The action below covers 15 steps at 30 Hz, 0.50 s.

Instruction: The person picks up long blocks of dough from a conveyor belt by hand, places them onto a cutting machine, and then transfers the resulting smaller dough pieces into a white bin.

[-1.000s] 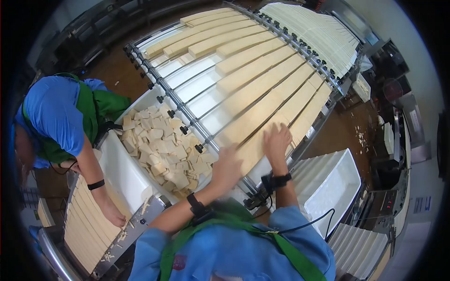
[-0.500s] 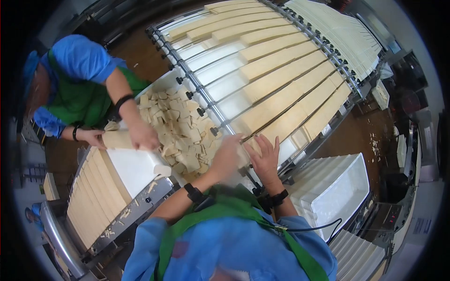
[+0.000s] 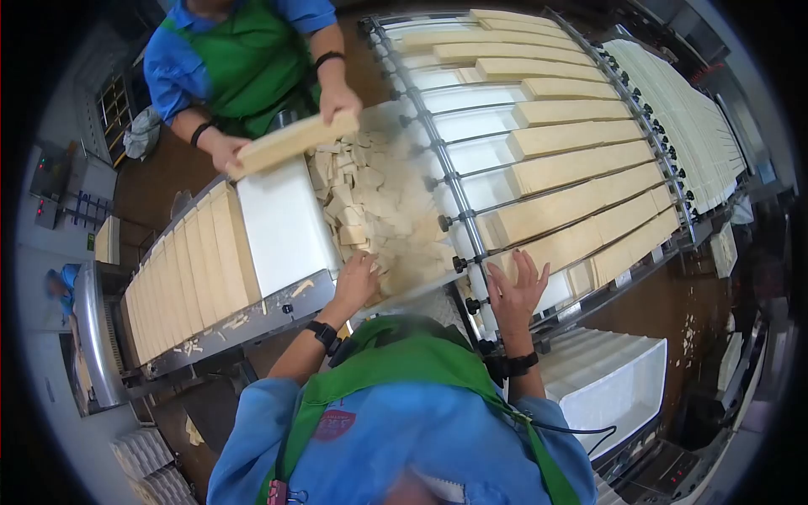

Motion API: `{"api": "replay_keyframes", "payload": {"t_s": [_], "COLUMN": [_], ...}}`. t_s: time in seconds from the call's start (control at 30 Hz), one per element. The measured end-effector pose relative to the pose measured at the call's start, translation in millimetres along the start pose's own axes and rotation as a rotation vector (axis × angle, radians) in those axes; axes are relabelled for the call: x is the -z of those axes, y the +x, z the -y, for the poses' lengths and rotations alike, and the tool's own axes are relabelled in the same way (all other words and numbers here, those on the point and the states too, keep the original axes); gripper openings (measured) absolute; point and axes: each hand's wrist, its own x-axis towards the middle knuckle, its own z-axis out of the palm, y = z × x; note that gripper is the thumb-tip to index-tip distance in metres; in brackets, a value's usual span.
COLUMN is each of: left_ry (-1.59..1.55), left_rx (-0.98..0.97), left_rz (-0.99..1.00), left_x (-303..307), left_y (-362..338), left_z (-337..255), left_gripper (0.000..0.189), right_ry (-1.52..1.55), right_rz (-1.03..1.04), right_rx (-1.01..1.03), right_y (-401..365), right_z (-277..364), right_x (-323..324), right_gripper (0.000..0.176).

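My left hand [image 3: 357, 283] is at the near edge of a bin heaped with pale, flat offcuts [image 3: 358, 189], its fingers slightly apart and nothing visible in them. Part of the heap beside it is blurred. My right hand [image 3: 516, 293] has its fingers spread at the near end of a long, cream-coloured, dough-like strip [image 3: 551, 251]. That strip lies in a lane of the conveyor, just past the metal crossbar [image 3: 459, 189] with black knobs. More strips [image 3: 581, 172] lie side by side in the lanes beyond.
Across the bin a co-worker's hands [image 3: 338, 103] hold a blurred pale block [image 3: 295, 143] over a white board [image 3: 282, 227]. Upright slabs [image 3: 189, 261] stand in a row on the left conveyor. A white plastic crate [image 3: 610, 383] sits at my right.
My left hand has left the strip end and moved left to the bin edge. My right hand stays by the strips. The co-worker has raised a block off the board. The view has turned.
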Motion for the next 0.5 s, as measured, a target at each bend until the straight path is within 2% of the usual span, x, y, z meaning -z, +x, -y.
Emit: {"api": "replay_keyframes", "payload": {"t_s": [0.07, 0.1, 0.17, 0.2, 0.27, 0.4, 0.5], "left_ry": [0.018, 0.020, 0.169, 0.171, 0.226, 0.153, 0.140], "left_rx": [-0.117, -0.113, -0.295, -0.289, -0.444, -0.348, -0.333], "left_rz": [0.044, 0.038, 0.037, 0.031, -0.040, 0.038, -0.007], "left_x": [5.4, 6.8, 9.0, 8.6, 5.0, 3.1, 4.1], "left_y": [-14.5, -21.2, -32.5, -34.7, -38.4, -35.0, -33.0], "left_z": [4.2, 6.3, 10.1, 12.7, 16.5, 17.0, 18.2], "left_gripper": [0.030, 0.030, 0.024, 0.024, 0.022, 0.025, 0.029], "right_ry": [-0.001, 0.001, 0.011, 0.007, 0.003, 0.019, 0.040], "right_rz": [0.001, 0.004, 0.004, 0.004, 0.005, 0.010, 0.018], "right_rx": [0.008, 0.000, 0.004, 0.005, 0.007, 0.005, 0.012], "right_y": [-0.5, -1.2, -1.3, -1.7, -2.3, -3.0, -3.3], "right_z": [-1.1, -1.3, -1.3, -0.9, -0.7, -1.2, -2.0], "right_x": [-0.1, -0.7, -1.4, -1.0, -0.8, 5.8, 3.5], "right_gripper": [0.033, 0.033, 0.033, 0.035, 0.037, 0.045, 0.046]}}
